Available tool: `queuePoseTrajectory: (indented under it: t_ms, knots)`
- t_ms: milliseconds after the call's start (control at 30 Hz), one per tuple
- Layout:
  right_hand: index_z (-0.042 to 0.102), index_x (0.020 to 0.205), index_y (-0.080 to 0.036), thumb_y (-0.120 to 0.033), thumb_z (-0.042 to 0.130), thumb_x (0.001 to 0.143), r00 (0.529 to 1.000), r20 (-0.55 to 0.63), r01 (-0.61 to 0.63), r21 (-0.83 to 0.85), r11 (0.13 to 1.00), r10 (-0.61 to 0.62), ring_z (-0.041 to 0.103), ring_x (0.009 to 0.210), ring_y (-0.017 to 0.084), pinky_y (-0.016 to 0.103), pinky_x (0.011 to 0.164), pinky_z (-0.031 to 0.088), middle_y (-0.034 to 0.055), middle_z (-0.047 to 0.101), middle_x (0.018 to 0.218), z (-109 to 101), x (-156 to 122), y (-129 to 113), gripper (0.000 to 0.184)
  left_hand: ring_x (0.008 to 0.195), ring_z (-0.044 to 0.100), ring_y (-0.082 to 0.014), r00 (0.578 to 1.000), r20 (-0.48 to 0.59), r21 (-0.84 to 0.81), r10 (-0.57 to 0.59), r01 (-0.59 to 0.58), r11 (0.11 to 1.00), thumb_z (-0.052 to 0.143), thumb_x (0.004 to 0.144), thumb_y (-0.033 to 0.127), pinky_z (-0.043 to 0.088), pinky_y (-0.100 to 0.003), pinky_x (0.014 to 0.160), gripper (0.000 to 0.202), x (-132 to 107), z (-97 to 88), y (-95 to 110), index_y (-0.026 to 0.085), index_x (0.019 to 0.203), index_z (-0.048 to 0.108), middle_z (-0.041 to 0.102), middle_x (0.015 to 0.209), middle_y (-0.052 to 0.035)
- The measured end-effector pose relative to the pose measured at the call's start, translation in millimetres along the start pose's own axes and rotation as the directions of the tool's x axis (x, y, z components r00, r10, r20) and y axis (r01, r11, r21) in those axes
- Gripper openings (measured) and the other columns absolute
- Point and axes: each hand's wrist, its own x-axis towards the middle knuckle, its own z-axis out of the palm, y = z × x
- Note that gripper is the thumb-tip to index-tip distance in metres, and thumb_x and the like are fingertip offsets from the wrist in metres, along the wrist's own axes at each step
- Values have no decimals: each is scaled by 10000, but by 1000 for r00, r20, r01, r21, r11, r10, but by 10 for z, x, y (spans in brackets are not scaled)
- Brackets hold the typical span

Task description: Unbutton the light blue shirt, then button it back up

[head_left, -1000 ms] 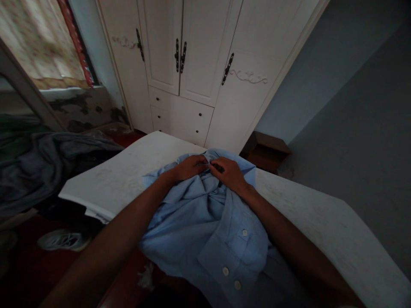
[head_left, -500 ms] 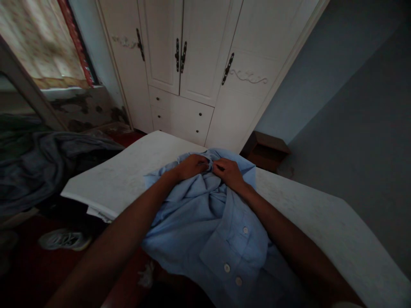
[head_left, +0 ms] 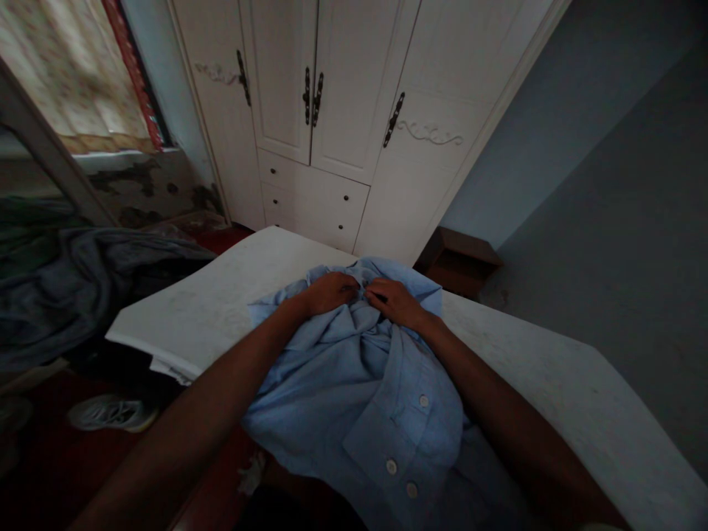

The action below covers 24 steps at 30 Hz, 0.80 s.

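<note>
A crumpled light blue button shirt (head_left: 359, 398) lies on a white table (head_left: 221, 302) in front of me, its white buttons showing near the bottom. My left hand (head_left: 326, 293) and my right hand (head_left: 394, 302) meet at the shirt's far edge. Both have fingers curled and pinched on the cloth, fingertips almost touching each other. What lies under the fingertips is hidden by folds.
A white wardrobe (head_left: 343, 110) with dark handles and drawers stands behind the table. A brown wooden box (head_left: 456, 258) sits on the floor at its right. Dark clothes (head_left: 71, 287) are heaped at the left, with a grey shoe (head_left: 108, 413) on the red floor below.
Both hands stayed at the shirt's far edge, their fingers shifting slightly and closing more tightly together on the fabric. The shirt bunched a little more between them.
</note>
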Motion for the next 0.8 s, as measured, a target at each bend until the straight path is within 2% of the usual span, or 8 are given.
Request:
queuePoseTrajectory:
  t_ms: [133, 267, 367, 467, 633, 800]
  knots:
    - [624, 805, -182, -316, 397, 965, 1000, -22, 13, 13, 1000, -12, 549, 737, 160, 264, 703, 434, 34, 597, 771, 17, -5, 15, 308, 848, 639, -192, 1000, -9, -39, -11, 11, 999, 479, 789, 165, 453, -263, 802, 236, 3, 12, -5, 167, 829, 712, 720, 843, -43]
    - [635, 813, -178, -336, 403, 969, 998, -54, 33, 48, 998, -30, 562, 732, 161, 267, 697, 442, 38, 606, 765, 37, -25, 19, 321, 752, 620, -178, 1000, -5, -131, -21, 20, 991, 484, 763, 179, 447, -258, 732, 222, 21, 20, -38, 156, 728, 702, 690, 732, -33]
    - [649, 858, -182, -366, 392, 977, 997, -81, 16, 64, 998, -11, 585, 761, 167, 281, 720, 456, 50, 638, 801, 60, -41, 7, 338, 660, 585, -158, 1000, -4, -220, -21, 20, 975, 492, 739, 203, 440, -251, 672, 213, 41, 21, -77, 152, 652, 680, 633, 621, -7]
    - [652, 878, -184, -361, 393, 979, 994, -107, -19, 52, 998, 25, 604, 792, 172, 291, 743, 467, 60, 660, 835, 89, -43, -10, 330, 666, 586, -157, 999, -36, -264, -36, 25, 964, 502, 722, 225, 451, -248, 674, 202, 55, 27, -89, 152, 666, 682, 633, 620, 5]
    - [657, 899, -181, -330, 436, 967, 984, -158, -96, -51, 994, 86, 617, 837, 184, 312, 798, 482, 76, 673, 871, 132, -33, -39, 274, 782, 637, -190, 986, -126, -184, -107, 83, 979, 508, 739, 255, 471, -272, 757, 224, 55, 41, -33, 151, 741, 707, 702, 740, -24]
    - [676, 960, -163, -301, 503, 936, 975, -163, -186, -235, 954, 150, 626, 877, 199, 301, 793, 488, 100, 689, 932, 110, -13, -123, 223, 823, 656, -199, 988, -122, -187, -98, 74, 980, 539, 747, 285, 475, -276, 788, 231, 56, 50, -46, 158, 776, 730, 726, 788, -25]
